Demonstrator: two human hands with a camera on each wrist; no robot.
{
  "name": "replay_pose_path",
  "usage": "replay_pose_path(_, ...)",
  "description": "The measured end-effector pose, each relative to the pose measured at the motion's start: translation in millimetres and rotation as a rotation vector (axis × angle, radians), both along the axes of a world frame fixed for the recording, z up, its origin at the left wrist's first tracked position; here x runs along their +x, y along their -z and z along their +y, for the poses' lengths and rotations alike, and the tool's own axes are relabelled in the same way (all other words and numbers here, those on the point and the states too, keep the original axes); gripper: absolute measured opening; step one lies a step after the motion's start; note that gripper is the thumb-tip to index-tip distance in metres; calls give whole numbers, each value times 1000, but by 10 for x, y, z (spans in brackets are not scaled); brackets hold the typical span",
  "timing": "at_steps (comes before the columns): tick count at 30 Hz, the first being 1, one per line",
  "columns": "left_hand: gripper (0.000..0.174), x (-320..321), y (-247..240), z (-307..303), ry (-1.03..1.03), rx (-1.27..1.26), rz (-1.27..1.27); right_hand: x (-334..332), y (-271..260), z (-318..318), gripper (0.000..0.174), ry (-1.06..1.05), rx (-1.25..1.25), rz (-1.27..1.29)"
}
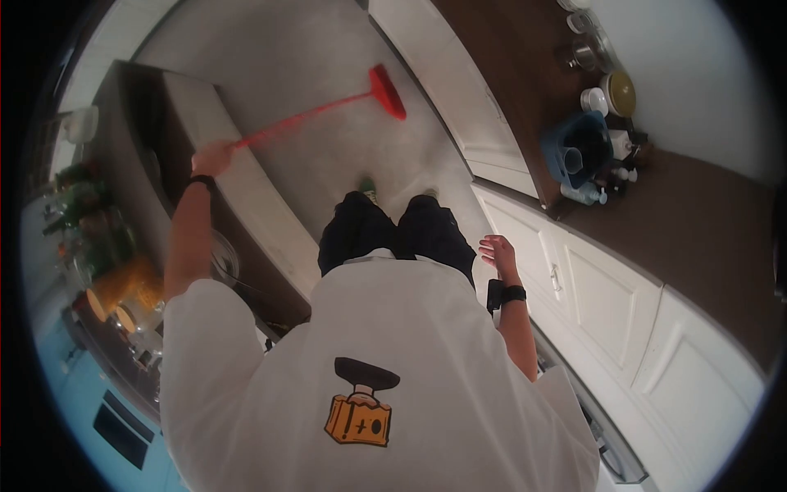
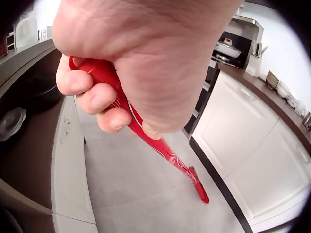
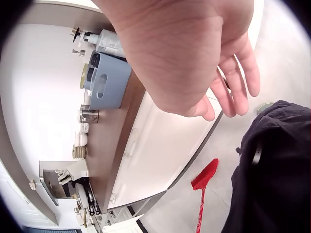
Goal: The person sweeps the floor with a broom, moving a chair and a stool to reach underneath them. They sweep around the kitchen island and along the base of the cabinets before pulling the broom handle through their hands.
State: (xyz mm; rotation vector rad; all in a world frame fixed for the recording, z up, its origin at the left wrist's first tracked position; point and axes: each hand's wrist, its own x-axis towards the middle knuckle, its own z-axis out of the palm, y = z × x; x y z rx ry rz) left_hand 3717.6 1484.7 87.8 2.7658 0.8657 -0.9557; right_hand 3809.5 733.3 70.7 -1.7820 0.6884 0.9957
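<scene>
My left hand (image 1: 213, 157) grips the top end of a red broom (image 1: 387, 92), its fingers curled round the handle (image 2: 163, 147) in the left wrist view. The handle slants away and down to the broom's red head, which is at the grey floor (image 2: 141, 201) close to the dark base of the white cabinets. Beside my right thigh, my right hand (image 1: 499, 256) hangs with nothing in it. Its fingers are loosely bent and spread apart in the right wrist view, above the floor and near a white cabinet front.
White cabinets (image 1: 602, 299) with a brown worktop (image 1: 680, 213) run along the right. On it stand a blue basket (image 3: 112, 82), pump bottles and several dishes. At the left, another counter (image 1: 135, 135) carries bottles and jars. My feet are on the floor between the two.
</scene>
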Motion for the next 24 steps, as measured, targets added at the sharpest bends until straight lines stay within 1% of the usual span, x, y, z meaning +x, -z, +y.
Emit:
replay_pose_path(2, 34, -37, -101, 47, -67, -11, -2, 140, -2, -10, 26, -37, 6, -10)
replay_pose_path(4, 35, -81, -212, 10, -187, 0, -72, 286, 13, -12, 26, -61, 9, -11)
replay_pose_path(5, 35, -128, -207, -39, -205, 6, -70, 373, 28, -2, 27, -72, 11, -16)
replay_pose_path(7, 37, -276, -143, -233, -268, -39, -182, 537, 98, 21, 26, -120, 23, -9)
replay_pose_path(8, 37, -377, -101, -379, -290, -28, -177, 629, 147, 39, 26, -147, 30, -6)
replay_pose_path(10, 39, -638, -33, -821, -418, -97, -279, 843, 286, 94, 27, -223, 67, 15)
replay_pose_path(12, 41, -950, -41, -1408, -484, -94, -305, 1041, 482, 181, 29, -302, 116, 43)
replay_pose_path(14, 42, -1394, 148, -2078, -650, -133, -338, 1272, 751, 294, 29, -377, 149, 72)
replay_pose_path(16, 41, -1764, 163, -2893, -752, -167, -373, 1464, 1010, 419, 27, -439, 159, 95)
replay_pose_path(17, 40, -1856, 68, -3330, -825, -182, -381, 1540, 1074, 498, 25, -453, 160, 109)
replay_pose_path(18, 38, -2035, 81, -3746, -883, -181, -418, 1585, 1130, 562, 25, -450, 156, 115)
replay_pose_path(21, 36, -2551, 34, -4968, -1087, -189, -447, 1722, 1263, 581, 24, -537, 154, 173)
replay_pose_path(22, 36, -2698, -42, -5384, -1174, -180, -435, 1746, 1309, 570, 23, -621, 143, 178)
replay_pose_path(24, 35, -2840, -344, -6085, -1321, -193, -366, 1766, 1409, 586, 23, -787, 141, 185)
